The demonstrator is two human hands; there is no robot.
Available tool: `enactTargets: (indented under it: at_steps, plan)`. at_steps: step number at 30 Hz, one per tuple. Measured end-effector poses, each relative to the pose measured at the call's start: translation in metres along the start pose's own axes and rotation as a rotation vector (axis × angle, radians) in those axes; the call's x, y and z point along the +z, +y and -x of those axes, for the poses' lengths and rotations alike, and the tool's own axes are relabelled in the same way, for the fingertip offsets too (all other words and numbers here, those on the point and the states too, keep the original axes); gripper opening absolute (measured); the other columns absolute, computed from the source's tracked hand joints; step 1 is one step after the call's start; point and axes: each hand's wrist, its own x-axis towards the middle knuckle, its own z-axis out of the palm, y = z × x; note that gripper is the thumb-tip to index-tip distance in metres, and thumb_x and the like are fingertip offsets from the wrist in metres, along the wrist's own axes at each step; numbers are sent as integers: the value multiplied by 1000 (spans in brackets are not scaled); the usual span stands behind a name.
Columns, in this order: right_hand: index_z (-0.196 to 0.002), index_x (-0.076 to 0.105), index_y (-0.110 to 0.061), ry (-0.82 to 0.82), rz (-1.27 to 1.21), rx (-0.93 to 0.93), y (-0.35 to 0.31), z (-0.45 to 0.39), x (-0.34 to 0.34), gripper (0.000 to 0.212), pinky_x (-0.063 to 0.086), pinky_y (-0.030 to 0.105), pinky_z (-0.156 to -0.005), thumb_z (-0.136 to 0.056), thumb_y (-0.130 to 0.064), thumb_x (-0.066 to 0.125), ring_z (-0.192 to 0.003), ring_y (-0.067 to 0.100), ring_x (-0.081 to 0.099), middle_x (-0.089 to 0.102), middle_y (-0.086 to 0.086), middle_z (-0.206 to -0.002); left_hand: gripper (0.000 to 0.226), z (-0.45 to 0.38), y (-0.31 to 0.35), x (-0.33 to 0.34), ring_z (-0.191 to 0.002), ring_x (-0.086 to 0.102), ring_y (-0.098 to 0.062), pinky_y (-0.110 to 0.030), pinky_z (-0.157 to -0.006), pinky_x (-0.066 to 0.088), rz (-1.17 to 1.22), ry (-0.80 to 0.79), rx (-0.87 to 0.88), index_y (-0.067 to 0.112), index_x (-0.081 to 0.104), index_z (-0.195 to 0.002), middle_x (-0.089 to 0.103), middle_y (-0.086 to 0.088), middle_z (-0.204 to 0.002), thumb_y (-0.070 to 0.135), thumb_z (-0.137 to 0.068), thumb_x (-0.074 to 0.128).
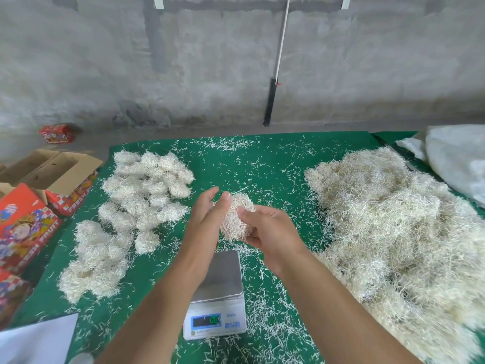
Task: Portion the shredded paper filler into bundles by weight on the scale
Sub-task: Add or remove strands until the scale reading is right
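Observation:
A ball of cream shredded paper filler [237,219] is held in the air above the far edge of the scale. My right hand [267,229] cups it from the right with curled fingers. My left hand [207,214] presses its left side with straight fingers. The small white digital scale [223,290] sits below on the green table, its steel platform bare and its display lit green. A big loose heap of filler [393,232] lies to the right. Several finished bundles [141,190] lie in a cluster to the left.
Loose shreds are scattered over the green table cloth [262,164]. Red printed cartons and an open cardboard box [55,169] stand off the table's left edge. A white plastic bag [456,158] lies at the back right, a white sheet [36,340] at the front left.

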Motion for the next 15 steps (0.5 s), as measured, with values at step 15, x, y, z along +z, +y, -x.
enactTargets:
  at_steps: [15]
  plan:
    - [-135,57,-24,27,317,399,125,3,-16,35,58,33,-86,-104,-39,62,-115,19,65,65,0,-130,61,-3,-185,-68,-103,65,-8,-32,-87,50,-158,164,-338,32,53,-128,65,-2,-130,23,-80,90]
